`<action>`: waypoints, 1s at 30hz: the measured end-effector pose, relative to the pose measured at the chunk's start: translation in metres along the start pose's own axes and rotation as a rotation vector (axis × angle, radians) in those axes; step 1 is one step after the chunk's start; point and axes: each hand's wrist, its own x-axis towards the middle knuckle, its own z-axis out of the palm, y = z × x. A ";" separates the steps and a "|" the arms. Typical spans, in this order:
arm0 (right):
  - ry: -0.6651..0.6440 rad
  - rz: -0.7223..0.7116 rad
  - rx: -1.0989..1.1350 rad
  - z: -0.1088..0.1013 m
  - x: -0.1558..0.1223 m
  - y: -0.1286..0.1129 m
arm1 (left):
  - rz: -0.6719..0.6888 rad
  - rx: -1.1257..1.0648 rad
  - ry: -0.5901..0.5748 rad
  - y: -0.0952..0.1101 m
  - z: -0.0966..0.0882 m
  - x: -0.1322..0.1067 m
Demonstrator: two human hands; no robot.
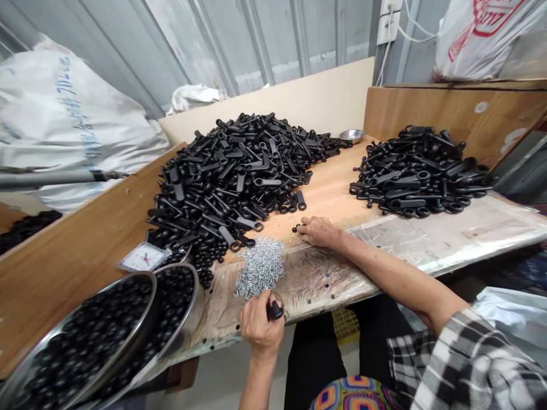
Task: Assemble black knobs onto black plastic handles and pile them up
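My left hand (258, 326) is closed on a small black knob (274, 311) at the near edge of the workbench, just below a heap of small silver screws (260, 265). My right hand (318, 231) rests on the bench with its fingers pinched on a small black part (296, 228), close to the foot of a big pile of black plastic handles (241, 173). A second, smaller pile of black handles (421, 179) lies to the right.
Two round metal trays (141, 336) full of black knobs sit at the left front, with a small dial scale (144, 257) behind them. A small steel dish (351, 135) stands at the back. Wooden side boards (85, 245) and white sacks (60, 114) surround the bench.
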 end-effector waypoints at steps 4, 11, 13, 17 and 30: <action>0.010 0.026 0.032 -0.006 -0.001 0.004 | -0.007 -0.014 -0.013 0.001 -0.001 0.001; 0.155 0.144 0.144 -0.022 -0.005 0.036 | -0.424 -0.146 -0.116 0.003 -0.007 0.021; 0.166 0.219 0.176 -0.028 -0.009 0.052 | -0.577 -0.213 -0.165 0.007 -0.007 0.044; 0.004 0.256 0.234 -0.033 -0.015 0.080 | -0.691 -0.527 -0.317 0.020 0.011 0.096; -0.344 0.090 0.277 -0.023 -0.010 0.061 | -0.937 -1.265 -0.804 0.059 0.055 0.089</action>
